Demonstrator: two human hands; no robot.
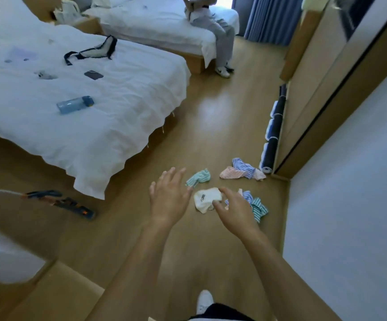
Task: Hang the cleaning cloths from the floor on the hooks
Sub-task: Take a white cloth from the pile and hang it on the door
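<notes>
both my hands are out over the wooden floor (211, 126), fingers spread and holding nothing. my right hand (233, 208) hovers at the crumpled white cloth with a printed label (205, 200); my left hand (168, 195) sits beside the teal striped cloth (198, 178). i'd pinch the white cloth at one edge, so it hangs free for the hooks, which aren't in view.

1. Both bare forearms reach forward and down, side by side.
2. The left hand (168, 195) is spread, palm down, fingers straight.
3. The right hand (233, 206) has loosely curved fingers, holding nothing.
</notes>
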